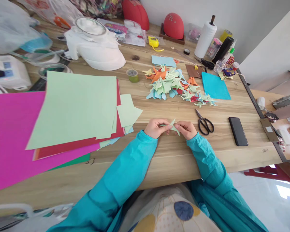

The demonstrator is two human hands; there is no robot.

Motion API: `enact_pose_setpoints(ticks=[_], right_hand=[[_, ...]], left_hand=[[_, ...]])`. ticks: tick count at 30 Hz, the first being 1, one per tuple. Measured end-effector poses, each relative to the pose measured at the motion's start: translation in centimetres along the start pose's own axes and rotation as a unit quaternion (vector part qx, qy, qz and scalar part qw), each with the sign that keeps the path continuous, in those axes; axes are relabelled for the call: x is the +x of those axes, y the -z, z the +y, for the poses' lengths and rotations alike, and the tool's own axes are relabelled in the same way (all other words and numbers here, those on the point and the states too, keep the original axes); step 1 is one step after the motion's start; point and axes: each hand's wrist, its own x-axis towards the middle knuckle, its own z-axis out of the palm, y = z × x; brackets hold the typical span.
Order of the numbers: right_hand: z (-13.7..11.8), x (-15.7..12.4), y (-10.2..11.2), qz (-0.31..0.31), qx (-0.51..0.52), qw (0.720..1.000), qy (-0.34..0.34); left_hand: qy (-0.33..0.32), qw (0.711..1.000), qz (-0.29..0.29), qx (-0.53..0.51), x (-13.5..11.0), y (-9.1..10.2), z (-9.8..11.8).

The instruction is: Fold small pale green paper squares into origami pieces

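Observation:
Between my two hands is a small pale-green folded paper star (pixel 174 126) with pointed tips, held just above the wooden table (pixel 169 161). My left hand (pixel 157 128) pinches its left side between thumb and fingers. On the other side, the thumb and fingertips of my right hand (pixel 186 129) grip the right part. Black-handled scissors (pixel 204 123) lie just right of my right hand. Beyond the hands spreads a heap of folded paper pieces (pixel 169 82) in green, orange, blue and red.
Stacked sheets, with light green paper (pixel 74 106) on top and magenta paper (pixel 16 129) below, cover the left. Small green squares (pixel 129 112) lie beside them. A phone (pixel 238 131) rests at right. Behind stand a white cap (pixel 99 51), tape measure (pixel 153 42) and white roll (pixel 205 40).

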Motion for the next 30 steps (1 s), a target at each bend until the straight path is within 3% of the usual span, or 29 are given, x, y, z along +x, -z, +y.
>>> enact_pose_setpoints(ticks=[10, 18, 26, 30], right_hand=[[0.3, 0.05, -0.05, -0.004, 0.073, 0.997, -0.02], [0.16, -0.04, 0.01, 0.004, 0.033, 0.999, -0.001], [-0.2, -0.1, 0.24, -0.05, 0.049, 0.997, -0.013], [-0.16, -0.1, 0.16, -0.044, 0.047, 0.998, -0.01]], left_hand=[[0.01, 1.0, -0.024, 0.005, -0.02, 0.18, 0.17], [0.012, 0.999, -0.034, 0.012, -0.08, 0.32, 0.31], [0.003, 0.996, -0.083, 0.027, -0.12, 0.38, 0.3], [0.011, 0.997, -0.077, 0.008, -0.09, 0.36, 0.25]])
